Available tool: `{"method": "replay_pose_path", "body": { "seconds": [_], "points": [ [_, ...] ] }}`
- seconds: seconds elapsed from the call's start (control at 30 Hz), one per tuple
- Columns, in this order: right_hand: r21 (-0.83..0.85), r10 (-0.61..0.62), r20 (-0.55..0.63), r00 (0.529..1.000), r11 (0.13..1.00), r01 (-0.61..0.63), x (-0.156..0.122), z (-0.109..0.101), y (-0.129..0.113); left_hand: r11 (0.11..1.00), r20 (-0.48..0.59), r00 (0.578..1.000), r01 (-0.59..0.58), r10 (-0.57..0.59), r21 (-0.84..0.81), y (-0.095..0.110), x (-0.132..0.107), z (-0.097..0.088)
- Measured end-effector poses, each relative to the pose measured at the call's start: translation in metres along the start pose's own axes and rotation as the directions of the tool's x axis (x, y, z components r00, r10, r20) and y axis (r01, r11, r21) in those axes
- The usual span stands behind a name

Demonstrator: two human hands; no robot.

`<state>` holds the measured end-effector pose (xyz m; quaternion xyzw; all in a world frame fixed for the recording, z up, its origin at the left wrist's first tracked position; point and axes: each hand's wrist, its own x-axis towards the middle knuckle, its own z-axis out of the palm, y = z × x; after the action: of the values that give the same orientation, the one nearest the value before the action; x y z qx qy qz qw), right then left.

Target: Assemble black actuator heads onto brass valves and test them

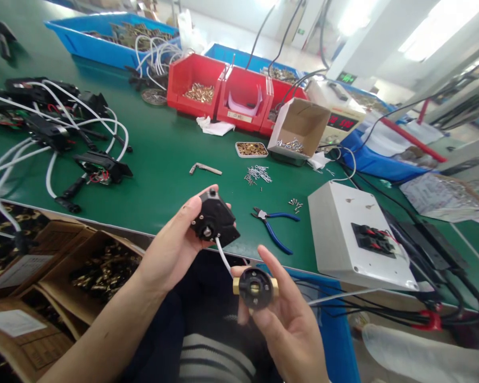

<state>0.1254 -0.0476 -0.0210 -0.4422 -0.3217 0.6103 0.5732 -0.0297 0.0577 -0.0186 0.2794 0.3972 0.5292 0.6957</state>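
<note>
The left hand [175, 242] is bent around a black angular plastic housing [219, 214]; near it, the right hand [290, 319] pinches a black-topped brass fitting [256, 289].

Left of centre, a bare strip of green tabletop [155, 154] gives the widest passage, from the red bins [189, 103] toward the near edge. Black modules [104, 166] with looping white leads obstruct the left. Right of centre is tighter — L-shaped metal tool [207, 168], small silver pins [259, 173], spread diagonal cutters [266, 218] — and a grey box [335, 234] walls off the right. A white cable [222, 256] crosses the gap between left hand [174, 239] and right hand [281, 311].
</note>
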Motion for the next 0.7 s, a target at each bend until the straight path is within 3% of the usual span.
{"method": "replay_pose_path", "body": {
  "seconds": [0.07,0.1,0.17,0.23,0.3,0.37,0.4,0.43,0.5,0.57,0.63,0.7],
  "points": [
    [0.040,-0.014,0.069,0.998,0.999,0.011,0.002,0.000,0.000,0.963,0.052,0.993,-0.113,0.104,0.244,-0.009,0.004,-0.001],
    [0.056,-0.020,0.098,0.995,0.998,0.014,0.003,0.000,0.000,0.891,0.094,0.978,-0.208,0.186,0.404,-0.014,0.008,-0.003],
    [0.080,-0.029,0.138,0.990,0.997,0.018,0.004,-0.001,0.000,0.628,0.216,0.927,-0.367,0.306,0.686,-0.020,0.019,-0.008],
    [0.079,-0.040,0.160,0.986,0.996,0.028,0.005,-0.002,0.000,0.386,0.270,0.875,-0.429,0.401,0.817,-0.021,0.025,-0.012],
    [0.046,-0.058,0.177,0.982,0.998,0.051,0.006,-0.003,0.003,0.276,0.254,0.798,-0.458,0.546,0.845,-0.016,0.018,-0.015],
    [-0.009,-0.084,0.201,0.976,0.996,0.087,0.007,-0.003,0.007,0.279,0.279,0.727,-0.545,0.628,0.791,-0.010,-0.001,-0.017],
    [-0.035,-0.106,0.220,0.970,0.993,0.116,0.007,-0.002,0.009,0.327,0.357,0.712,-0.631,0.605,0.704,-0.007,-0.013,-0.018],
    [-0.058,-0.136,0.239,0.962,0.986,0.154,0.007,-0.002,0.010,0.392,0.468,0.726,-0.675,0.503,0.625,-0.005,-0.025,-0.018],
    [-0.119,-0.178,0.313,0.933,0.967,0.225,0.012,-0.002,0.008,0.472,0.561,0.737,-0.674,0.376,0.569,-0.004,-0.044,-0.019],
    [-0.260,-0.146,0.419,0.896,0.926,0.273,0.026,-0.001,-0.003,0.556,0.497,0.799,-0.596,0.339,0.580,-0.005,-0.055,-0.020],
    [-0.482,-0.091,0.452,0.887,0.812,0.328,0.056,0.003,-0.021,0.642,0.348,0.876,-0.481,0.333,0.597,-0.006,-0.058,-0.023],
    [-0.654,-0.289,0.331,0.898,0.616,0.439,0.100,0.013,-0.038,0.697,0.240,0.916,-0.400,0.321,0.595,-0.007,-0.059,-0.026]
  ]
}}
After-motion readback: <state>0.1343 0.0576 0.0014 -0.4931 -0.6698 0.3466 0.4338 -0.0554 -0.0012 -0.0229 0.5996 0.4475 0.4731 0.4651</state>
